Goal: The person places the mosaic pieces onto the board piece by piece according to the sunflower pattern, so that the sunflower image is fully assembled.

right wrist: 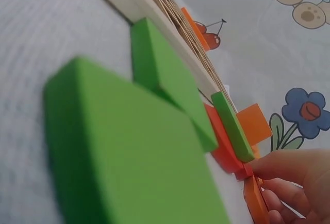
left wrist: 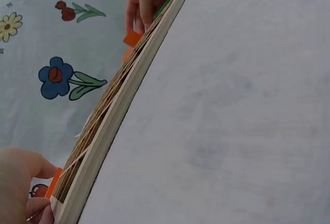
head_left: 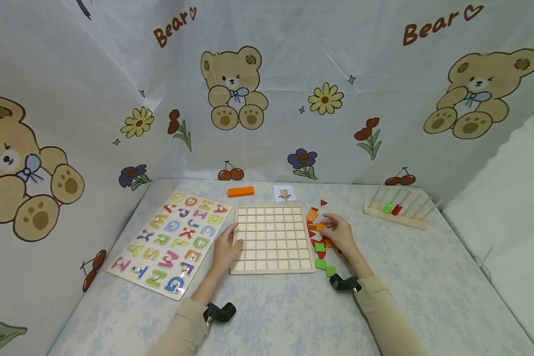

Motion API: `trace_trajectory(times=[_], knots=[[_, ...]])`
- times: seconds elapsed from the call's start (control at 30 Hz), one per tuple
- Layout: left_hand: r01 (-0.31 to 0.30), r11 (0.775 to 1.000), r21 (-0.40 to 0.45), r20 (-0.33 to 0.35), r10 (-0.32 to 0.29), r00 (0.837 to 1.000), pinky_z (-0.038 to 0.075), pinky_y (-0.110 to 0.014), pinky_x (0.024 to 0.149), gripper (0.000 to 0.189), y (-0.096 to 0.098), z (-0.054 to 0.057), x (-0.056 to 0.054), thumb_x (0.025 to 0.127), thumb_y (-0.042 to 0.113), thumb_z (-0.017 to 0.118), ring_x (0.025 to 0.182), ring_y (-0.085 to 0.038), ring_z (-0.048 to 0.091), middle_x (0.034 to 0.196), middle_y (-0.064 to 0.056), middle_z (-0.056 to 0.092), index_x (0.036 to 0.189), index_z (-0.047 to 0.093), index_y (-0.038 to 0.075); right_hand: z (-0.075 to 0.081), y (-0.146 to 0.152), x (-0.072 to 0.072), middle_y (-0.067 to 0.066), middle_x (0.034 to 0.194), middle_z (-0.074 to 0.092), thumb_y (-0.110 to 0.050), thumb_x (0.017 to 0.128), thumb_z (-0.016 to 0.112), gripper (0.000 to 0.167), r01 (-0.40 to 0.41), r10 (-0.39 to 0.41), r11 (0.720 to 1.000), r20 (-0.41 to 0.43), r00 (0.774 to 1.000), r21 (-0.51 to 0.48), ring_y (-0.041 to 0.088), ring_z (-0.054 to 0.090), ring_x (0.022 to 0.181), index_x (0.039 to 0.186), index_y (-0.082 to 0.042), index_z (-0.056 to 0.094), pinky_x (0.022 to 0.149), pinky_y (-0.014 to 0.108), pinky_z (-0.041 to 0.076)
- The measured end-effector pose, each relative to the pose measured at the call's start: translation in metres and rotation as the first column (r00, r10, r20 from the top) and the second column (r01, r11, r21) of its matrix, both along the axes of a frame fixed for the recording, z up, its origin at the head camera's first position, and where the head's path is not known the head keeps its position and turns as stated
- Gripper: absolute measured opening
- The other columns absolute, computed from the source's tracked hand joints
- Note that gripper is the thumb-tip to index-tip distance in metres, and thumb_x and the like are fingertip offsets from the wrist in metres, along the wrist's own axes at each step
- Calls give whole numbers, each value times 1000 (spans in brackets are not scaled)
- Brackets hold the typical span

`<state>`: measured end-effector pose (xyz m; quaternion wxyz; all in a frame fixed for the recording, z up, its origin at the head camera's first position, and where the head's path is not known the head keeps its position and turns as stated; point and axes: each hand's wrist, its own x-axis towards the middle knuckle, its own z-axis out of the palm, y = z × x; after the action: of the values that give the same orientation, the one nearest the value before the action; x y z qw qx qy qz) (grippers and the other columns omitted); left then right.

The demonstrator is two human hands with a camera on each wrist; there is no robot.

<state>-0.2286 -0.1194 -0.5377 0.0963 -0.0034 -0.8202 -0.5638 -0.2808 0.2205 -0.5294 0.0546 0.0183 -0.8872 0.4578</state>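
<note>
My left hand [head_left: 227,247] rests at the left edge of a square wooden grid board [head_left: 273,240], thumb over the frame and fingers along its side. In the left wrist view, my left hand [left wrist: 26,188] is at the board's corner. To the board's right, my right hand [head_left: 339,232] has bent fingers among small coloured blocks, fingertips right at an orange block [head_left: 316,227]. I cannot tell whether they pinch it. In the right wrist view, this hand's thumb [right wrist: 283,164] is beside a green block [right wrist: 232,126]; another orange block [right wrist: 256,201] lies against the fingers.
Green blocks [head_left: 320,264] and red pieces [head_left: 324,202] lie along the board's right side. An alphabet puzzle board [head_left: 153,264] is at left. Behind the grid board are an orange bar [head_left: 241,192] and a pattern card [head_left: 284,193]. A wooden peg rack [head_left: 396,219] stands at back right.
</note>
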Motion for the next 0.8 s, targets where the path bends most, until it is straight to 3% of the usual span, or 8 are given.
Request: trace_trajectory(times=[0.13, 0.2, 0.37, 0.43, 0.8], knots=[[34, 999, 30, 0, -34, 999, 42, -47, 108, 55, -3, -2, -1, 84, 2, 61, 123, -36, 54, 136, -20, 54, 137, 49, 4, -1, -1, 0, 22, 110, 68, -4, 81, 72, 47, 33, -34, 999, -18, 999, -30, 31, 62, 96, 125, 1, 58, 76, 18, 46], [52, 996, 67, 7, -53, 999, 41, -47, 108, 54, -3, 7, 3, 85, -1, 59, 123, -38, 52, 136, -23, 52, 138, 46, 0, 0, -1, 1, 22, 110, 67, -4, 80, 72, 46, 55, -58, 996, -29, 998, -68, 31, 61, 95, 124, 1, 59, 73, 13, 45], [23, 993, 116, 31, -27, 999, 41, -45, 109, 52, -3, 5, 2, 87, -2, 55, 124, -35, 52, 136, -22, 52, 138, 45, -1, 5, -3, 3, 22, 112, 66, -5, 80, 72, 45, 95, -100, 986, -29, 995, -137, 31, 60, 96, 123, 2, 59, 69, 4, 42], [6, 994, 108, 24, -8, 1000, 42, -43, 107, 52, -4, -6, -3, 86, 0, 55, 123, -32, 53, 136, -20, 53, 138, 46, 1, 7, -6, 4, 22, 112, 66, -4, 81, 72, 44, 86, -92, 986, -37, 995, -142, 31, 60, 96, 122, 2, 59, 69, 3, 42], [-7, 995, 104, 15, 5, 1000, 43, -42, 107, 51, -3, -6, -4, 87, -2, 55, 122, -32, 55, 134, -20, 54, 137, 46, 1, 26, -48, 1, 26, 109, 65, 0, 81, 71, 40, -34, 12, 981, -115, 993, -193, 35, 59, 94, 119, 6, 60, 73, 9, 45]])
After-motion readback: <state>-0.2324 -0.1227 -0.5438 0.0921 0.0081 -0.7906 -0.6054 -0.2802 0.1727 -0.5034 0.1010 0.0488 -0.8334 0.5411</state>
